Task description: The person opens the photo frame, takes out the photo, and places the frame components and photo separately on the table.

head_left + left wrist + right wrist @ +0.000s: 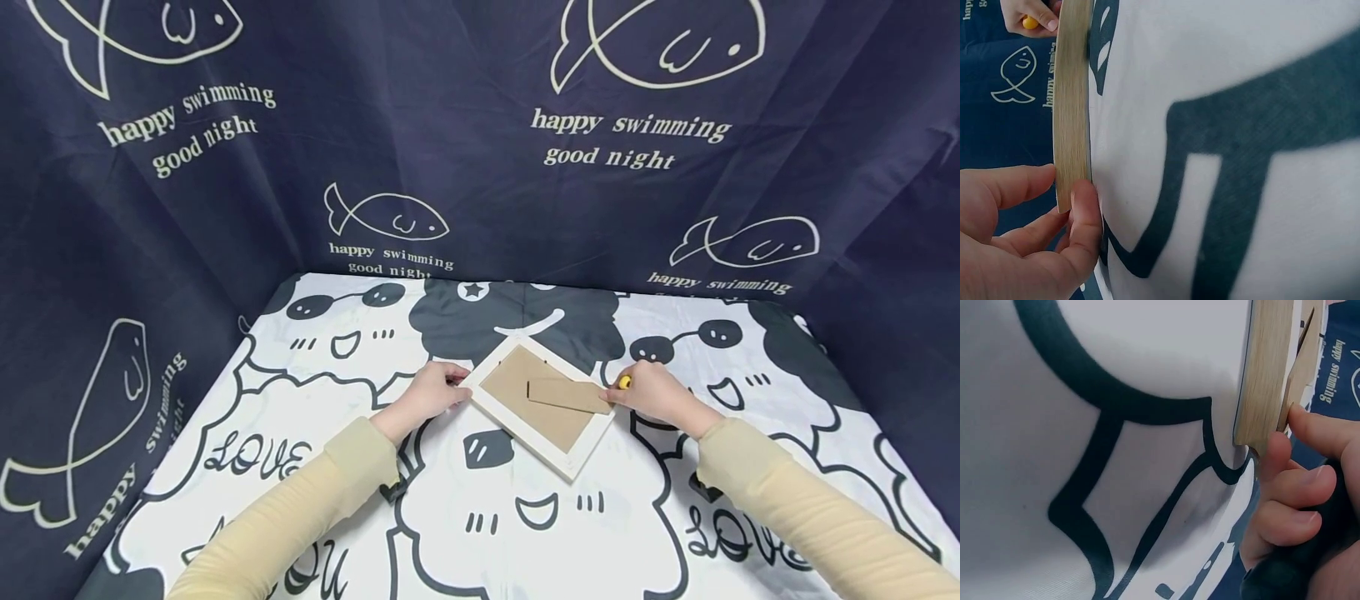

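Note:
A white picture frame (588, 447) lies face down on the cloth, turned at an angle, its brown backing board (517, 385) upward. My left hand (427, 393) pinches the frame's left corner, thumb and fingers on its wood-coloured side edge (1072, 94). At the opposite corner, my right hand (656, 392) pinches the free end of the brown stand flap (566, 395) between thumb and forefinger, lifted off the backing. The other right fingers curl round a dark handle (1291, 562) with a yellow end (625, 382); the rest of this tool is hidden.
A white cloth with black cartoon print (337, 417) covers the table. Dark blue curtains (480, 125) with fish and lettering hang behind it and at both sides. Small dark slots or tabs (545, 362) show along the backing's edge.

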Available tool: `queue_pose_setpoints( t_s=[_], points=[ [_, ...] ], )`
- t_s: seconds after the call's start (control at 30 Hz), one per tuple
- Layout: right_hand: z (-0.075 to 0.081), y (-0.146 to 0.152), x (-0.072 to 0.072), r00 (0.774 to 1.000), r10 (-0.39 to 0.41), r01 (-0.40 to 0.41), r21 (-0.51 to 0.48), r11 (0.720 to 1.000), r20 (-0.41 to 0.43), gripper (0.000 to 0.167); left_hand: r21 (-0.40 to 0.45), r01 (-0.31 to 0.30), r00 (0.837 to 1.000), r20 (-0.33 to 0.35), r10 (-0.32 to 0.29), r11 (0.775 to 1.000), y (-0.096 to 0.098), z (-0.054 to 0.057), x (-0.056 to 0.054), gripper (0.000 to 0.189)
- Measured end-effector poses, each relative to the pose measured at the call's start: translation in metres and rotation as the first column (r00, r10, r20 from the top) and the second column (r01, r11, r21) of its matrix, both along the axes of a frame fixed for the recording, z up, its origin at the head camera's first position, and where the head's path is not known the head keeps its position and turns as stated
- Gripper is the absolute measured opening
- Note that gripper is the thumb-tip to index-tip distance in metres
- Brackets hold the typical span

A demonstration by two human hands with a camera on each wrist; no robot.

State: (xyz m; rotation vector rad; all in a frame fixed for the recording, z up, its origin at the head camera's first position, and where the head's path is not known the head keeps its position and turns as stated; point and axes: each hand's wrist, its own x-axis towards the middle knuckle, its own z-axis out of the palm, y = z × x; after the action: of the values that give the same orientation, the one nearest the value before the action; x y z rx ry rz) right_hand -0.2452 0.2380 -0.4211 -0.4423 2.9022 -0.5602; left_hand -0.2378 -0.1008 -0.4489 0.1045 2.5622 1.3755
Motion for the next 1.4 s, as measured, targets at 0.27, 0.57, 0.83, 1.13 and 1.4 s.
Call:
queue_pose_setpoints(
  t_s=[0.27,0.57,0.83,1.13,1.4],
  points=[
    [-0.003,0.004,0.001,0.998,-0.041,0.042,-0.011,0.999,0.055,0.036,-0.002,0.001,1.000,-0.026,-0.001,1.000,0.000,0.001,0.000,0.028],
    [-0.006,0.006,0.002,0.995,-0.081,0.084,-0.050,0.995,0.063,0.035,0.039,-0.015,1.000,-0.025,0.016,0.999,0.001,0.002,-0.001,0.026],
    [-0.008,0.005,0.004,0.993,-0.094,0.098,-0.054,0.994,0.074,0.037,0.072,-0.020,0.999,-0.027,0.022,0.997,0.001,-0.003,-0.003,0.024],
    [-0.002,0.002,0.011,0.984,-0.148,0.152,-0.041,0.987,0.100,0.036,0.084,-0.037,0.999,-0.036,0.040,0.996,0.001,0.000,-0.005,0.023],
    [-0.002,0.001,0.019,0.974,-0.183,0.190,-0.041,0.981,0.133,0.036,0.057,-0.034,0.999,-0.024,0.035,0.998,0.002,0.001,-0.009,0.020]
  ],
)
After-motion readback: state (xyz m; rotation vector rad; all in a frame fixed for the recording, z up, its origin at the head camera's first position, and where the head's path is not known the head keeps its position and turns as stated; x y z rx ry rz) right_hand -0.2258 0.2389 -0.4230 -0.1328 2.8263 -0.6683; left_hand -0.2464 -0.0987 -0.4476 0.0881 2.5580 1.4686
